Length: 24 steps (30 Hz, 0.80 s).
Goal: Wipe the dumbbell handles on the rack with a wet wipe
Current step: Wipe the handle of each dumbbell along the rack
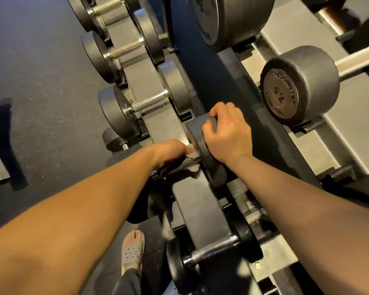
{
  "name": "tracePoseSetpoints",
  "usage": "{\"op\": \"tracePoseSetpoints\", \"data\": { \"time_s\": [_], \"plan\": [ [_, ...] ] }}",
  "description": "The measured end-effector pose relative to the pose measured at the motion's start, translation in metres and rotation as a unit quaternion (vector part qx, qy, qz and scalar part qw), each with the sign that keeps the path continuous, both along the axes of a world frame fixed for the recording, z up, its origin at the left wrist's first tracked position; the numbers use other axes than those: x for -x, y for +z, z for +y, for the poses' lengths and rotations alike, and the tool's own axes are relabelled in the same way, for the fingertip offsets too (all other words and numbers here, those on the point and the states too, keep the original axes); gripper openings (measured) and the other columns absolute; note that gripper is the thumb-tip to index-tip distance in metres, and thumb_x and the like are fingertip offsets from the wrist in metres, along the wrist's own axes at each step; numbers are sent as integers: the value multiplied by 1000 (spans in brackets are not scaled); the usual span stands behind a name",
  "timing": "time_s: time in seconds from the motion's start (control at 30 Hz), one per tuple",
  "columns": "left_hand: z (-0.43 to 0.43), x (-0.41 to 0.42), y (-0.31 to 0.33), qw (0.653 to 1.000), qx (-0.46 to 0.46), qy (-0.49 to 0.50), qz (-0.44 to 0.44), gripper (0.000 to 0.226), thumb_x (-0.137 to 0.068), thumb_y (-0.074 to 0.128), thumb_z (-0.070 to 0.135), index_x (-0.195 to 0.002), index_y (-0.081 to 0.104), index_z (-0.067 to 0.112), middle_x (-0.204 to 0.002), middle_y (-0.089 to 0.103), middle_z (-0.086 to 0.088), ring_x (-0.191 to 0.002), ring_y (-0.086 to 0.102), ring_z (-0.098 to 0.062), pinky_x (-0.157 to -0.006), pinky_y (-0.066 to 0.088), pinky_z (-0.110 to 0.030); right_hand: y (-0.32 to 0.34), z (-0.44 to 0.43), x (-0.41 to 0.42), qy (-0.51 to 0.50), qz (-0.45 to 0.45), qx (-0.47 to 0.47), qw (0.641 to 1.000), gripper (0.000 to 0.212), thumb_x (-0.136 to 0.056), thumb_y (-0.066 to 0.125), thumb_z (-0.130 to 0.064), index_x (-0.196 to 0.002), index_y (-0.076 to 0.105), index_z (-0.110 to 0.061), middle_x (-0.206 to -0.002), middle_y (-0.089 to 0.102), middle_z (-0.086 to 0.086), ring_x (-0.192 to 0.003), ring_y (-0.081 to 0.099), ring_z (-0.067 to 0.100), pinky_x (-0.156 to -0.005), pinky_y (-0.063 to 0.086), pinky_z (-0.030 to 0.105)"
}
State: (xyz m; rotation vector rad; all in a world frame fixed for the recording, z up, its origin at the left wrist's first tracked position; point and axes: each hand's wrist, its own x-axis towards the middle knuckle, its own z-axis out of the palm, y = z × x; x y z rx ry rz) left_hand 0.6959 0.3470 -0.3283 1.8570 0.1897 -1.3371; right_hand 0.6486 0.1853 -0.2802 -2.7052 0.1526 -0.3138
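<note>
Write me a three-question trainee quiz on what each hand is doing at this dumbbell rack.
1. True or false: the knurled handle just beyond the hands has a hand on it.
2. Multiple choice: what does the right hand grip? A) a dumbbell's end weight; B) a rack rail; C) nothing.
3. Short answer: which hand holds the wet wipe?

Key: 1 false; 2 A; 3 the left hand.
</note>
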Motion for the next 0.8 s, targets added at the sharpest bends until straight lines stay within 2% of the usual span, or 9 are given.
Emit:
{"op": "tracePoseSetpoints", "data": {
  "time_s": [0.1,0.17,0.23,0.33,0.47,0.57,0.63,0.7,0.8],
  "plan": [
    [-9,45,-17,953,-11,46,-301,36,-98,55,20,-62,61,18,-66,62,-1,-62,57,-19,-66,47,-35,1,0,-1,-10,19,7,1000,15,-94,51,-30,-101,52,-18,-96,49,1,-86,46,17,-63,40,29],
    [-8,87,-19,884,-39,-4,-465,25,-95,53,20,-71,61,21,-79,64,3,-76,58,-18,-70,48,-37,-2,0,0,-11,16,23,1000,16,-93,51,-29,-103,54,-16,-98,50,2,-88,47,18,-65,36,28],
    [-4,103,-19,839,-45,-50,-540,14,-91,57,14,-83,66,21,-89,66,5,-86,58,-16,-75,47,-33,-4,-1,-1,-9,6,33,999,17,-93,52,-27,-104,55,-15,-99,52,3,-90,48,20,-65,35,28],
    [-8,85,-5,859,-56,-50,-506,24,-95,58,16,-72,57,23,-73,57,9,-70,53,-9,-66,42,-26,-6,-1,0,-9,7,32,999,17,-93,53,-26,-105,56,-14,-100,53,5,-90,48,19,-65,36,28],
    [-12,42,-2,957,-24,22,-290,23,-96,59,15,-77,69,8,-73,63,-2,-69,60,-13,-69,50,-33,-5,-2,0,-4,-1,38,999,20,-93,51,-28,-106,56,-14,-99,54,5,-89,49,19,-64,39,27],
    [-6,18,2,986,-5,76,-150,23,-99,62,13,-81,73,5,-76,65,-4,-70,59,-13,-62,46,-24,-4,-2,-1,-7,5,26,1000,20,-93,51,-28,-106,57,-15,-101,54,4,-90,49,18,-65,39,27],
    [-3,10,0,988,-44,16,-145,29,-101,61,19,-75,70,9,-76,65,-5,-71,60,-17,-59,43,-26,-3,-1,-2,-8,19,18,1000,20,-94,51,-30,-108,56,-17,-103,54,2,-93,49,16,-68,40,26],
    [0,5,-3,970,-103,-44,-214,31,-97,65,23,-74,69,3,-74,65,-14,-70,62,-25,-57,44,-31,-3,-1,-2,-11,28,12,999,20,-95,51,-31,-109,56,-18,-105,54,1,-94,48,14,-69,42,26],
    [3,9,-2,955,-72,-19,-288,27,-83,76,20,-68,62,4,-67,58,-12,-64,56,-22,-53,39,-30,-2,-2,-2,-14,25,9,1000,20,-96,49,-31,-109,56,-18,-105,54,1,-94,49,14,-70,45,27]
  ]
}}
